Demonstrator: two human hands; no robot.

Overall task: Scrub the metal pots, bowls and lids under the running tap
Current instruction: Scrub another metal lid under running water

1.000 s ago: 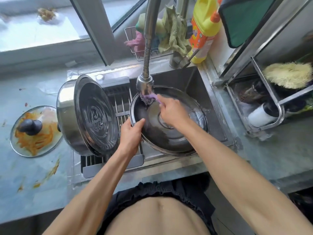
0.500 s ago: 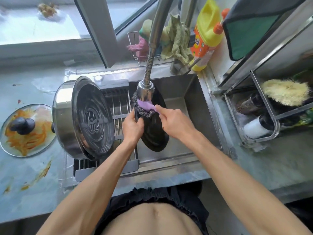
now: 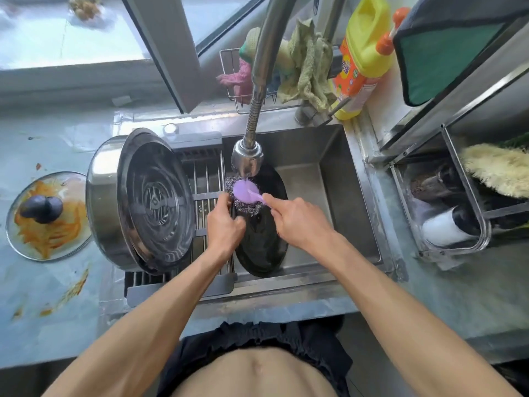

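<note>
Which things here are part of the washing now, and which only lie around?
In use: metal lid, purple-handled wire scrubber, tap, left hand, right hand, sink.

Lying about: big steel pot, dirty glass lid, yellow detergent bottle, green cloth.
</note>
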